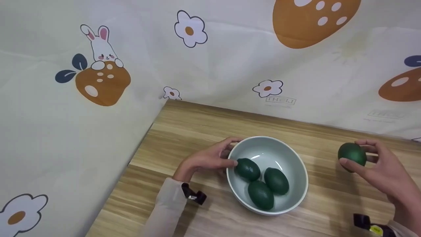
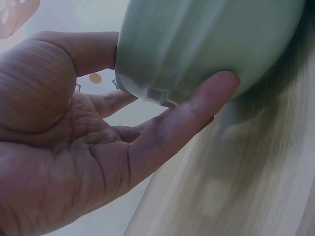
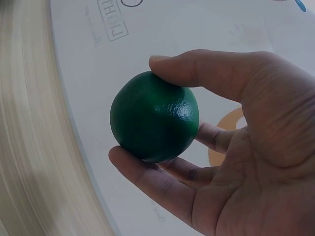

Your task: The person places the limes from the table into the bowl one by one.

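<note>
A pale green bowl (image 1: 297,164) stands on the wooden table with three dark green limes inside; one lime (image 1: 249,169) lies at the left, another (image 1: 276,181) at the right, and the third (image 1: 261,195) nearest the front. My left hand (image 1: 210,159) grips the bowl's left side, thumb over the rim and fingers against the outer wall. In the left wrist view, fingers (image 2: 187,118) press the bowl's ribbed outside (image 2: 197,44). To the right of the bowl, my right hand (image 1: 383,164) holds a fourth lime (image 3: 152,118) between thumb and fingers, above the tabletop.
The wood-grain table (image 1: 144,184) meets a printed wall covering (image 1: 217,65) at the back and left. Black camera mounts sit on both wrists, the left one (image 1: 194,194) close to the bowl.
</note>
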The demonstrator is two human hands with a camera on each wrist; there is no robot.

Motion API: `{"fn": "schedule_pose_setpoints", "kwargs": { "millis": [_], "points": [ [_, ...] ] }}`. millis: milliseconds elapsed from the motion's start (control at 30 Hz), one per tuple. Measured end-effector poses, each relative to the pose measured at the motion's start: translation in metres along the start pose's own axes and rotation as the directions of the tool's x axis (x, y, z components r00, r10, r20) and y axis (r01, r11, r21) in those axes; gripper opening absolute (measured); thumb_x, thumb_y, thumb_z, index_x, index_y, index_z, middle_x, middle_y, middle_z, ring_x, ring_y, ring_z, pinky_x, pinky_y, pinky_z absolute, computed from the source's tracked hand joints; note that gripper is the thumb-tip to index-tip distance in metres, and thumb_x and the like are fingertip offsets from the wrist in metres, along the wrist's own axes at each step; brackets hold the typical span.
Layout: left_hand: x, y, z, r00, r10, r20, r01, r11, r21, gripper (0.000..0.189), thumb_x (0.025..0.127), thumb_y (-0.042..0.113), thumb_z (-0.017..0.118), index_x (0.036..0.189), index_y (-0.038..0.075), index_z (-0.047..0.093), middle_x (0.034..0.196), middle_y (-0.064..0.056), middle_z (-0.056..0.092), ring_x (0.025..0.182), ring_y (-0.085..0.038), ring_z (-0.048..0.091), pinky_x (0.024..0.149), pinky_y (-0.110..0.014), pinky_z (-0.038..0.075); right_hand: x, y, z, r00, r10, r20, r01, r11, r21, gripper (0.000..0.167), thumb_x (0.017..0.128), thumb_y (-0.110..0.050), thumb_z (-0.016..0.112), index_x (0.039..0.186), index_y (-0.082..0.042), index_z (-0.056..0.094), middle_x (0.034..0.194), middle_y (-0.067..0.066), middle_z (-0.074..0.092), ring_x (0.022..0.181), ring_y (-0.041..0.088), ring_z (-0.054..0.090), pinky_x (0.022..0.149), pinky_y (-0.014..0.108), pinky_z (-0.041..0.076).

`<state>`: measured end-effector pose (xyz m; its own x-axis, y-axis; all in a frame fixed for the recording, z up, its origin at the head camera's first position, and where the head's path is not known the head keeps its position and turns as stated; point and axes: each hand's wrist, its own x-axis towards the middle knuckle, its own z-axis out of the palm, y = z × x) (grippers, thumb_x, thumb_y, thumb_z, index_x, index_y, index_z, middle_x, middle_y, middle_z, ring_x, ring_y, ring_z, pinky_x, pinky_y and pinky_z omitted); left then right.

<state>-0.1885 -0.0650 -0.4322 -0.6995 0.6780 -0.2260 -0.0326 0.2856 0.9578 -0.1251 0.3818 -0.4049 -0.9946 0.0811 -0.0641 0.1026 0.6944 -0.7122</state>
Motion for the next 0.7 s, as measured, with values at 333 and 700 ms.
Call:
{"fn": "schedule_pose_setpoints", "kwargs": {
  "millis": [333,700],
  "points": [
    [-0.001,0.000,0.000,1.000,0.000,0.001,0.000,1.000,-0.016,0.075,0.099,0.002,0.067,0.163,0.021,0.034,0.156,-0.023,0.048,0.146,-0.039,0.053,0.114,-0.050,0.054,0.001,-0.003,0.002,1.000,0.005,-0.013,-0.005,1.000,-0.007,0.083,0.095,-0.031,0.081,0.153,0.005,0.033,0.152,0.046,0.034,0.126,0.068,0.043,0.070,0.030,0.052],
    [0.001,-0.001,-0.001,1.000,0.006,0.003,-0.006,1.000,0.017,0.074,0.099,0.004,0.067,0.163,0.021,0.035,0.158,-0.022,0.048,0.147,-0.038,0.053,0.114,-0.050,0.053,0.003,-0.013,0.006,0.999,-0.028,0.041,0.026,0.999,0.047,0.082,0.094,-0.033,0.082,0.152,0.001,0.035,0.156,0.040,0.033,0.130,0.066,0.044,0.075,0.033,0.055]
  ]
}}
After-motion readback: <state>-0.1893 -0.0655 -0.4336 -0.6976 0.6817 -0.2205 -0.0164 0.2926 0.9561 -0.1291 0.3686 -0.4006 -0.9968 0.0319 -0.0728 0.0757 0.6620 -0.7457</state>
